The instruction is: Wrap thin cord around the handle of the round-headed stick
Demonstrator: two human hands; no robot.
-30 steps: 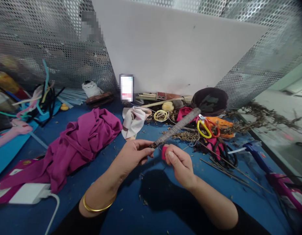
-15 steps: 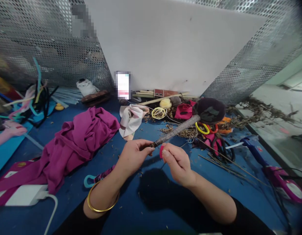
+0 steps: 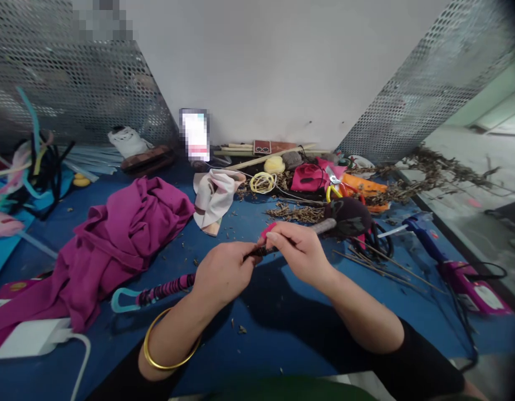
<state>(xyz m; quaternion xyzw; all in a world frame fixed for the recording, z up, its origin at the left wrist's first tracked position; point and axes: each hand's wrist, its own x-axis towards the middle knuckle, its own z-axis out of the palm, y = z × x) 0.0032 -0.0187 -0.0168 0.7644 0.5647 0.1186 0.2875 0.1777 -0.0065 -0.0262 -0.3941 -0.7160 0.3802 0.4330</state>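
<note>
A stick wound with thread runs across my hands, with a dark round head (image 3: 346,216) at its far end. Grey winding (image 3: 323,225) covers the part near the head; purple and black winding (image 3: 167,289) covers the lower part, which ends in a light blue loop (image 3: 126,301). My left hand (image 3: 224,271) is closed around the middle of the stick. Just beyond it, my right hand (image 3: 299,252) pinches a small pink piece (image 3: 268,230) at the top of the stick. The right fingers cover part of the winding.
Purple cloth (image 3: 136,228) and a white charger (image 3: 32,337) lie left. Behind are a pale cloth (image 3: 215,195), yellow cord (image 3: 263,182), scissors (image 3: 333,178) and a lit phone (image 3: 196,136). A glue gun (image 3: 432,239) and thin twigs (image 3: 378,273) are right.
The stick's dark head has dropped lower, and more of its looped end shows at left. My right hand has moved up and left with the pink piece, onto the stick. The view has shifted.
</note>
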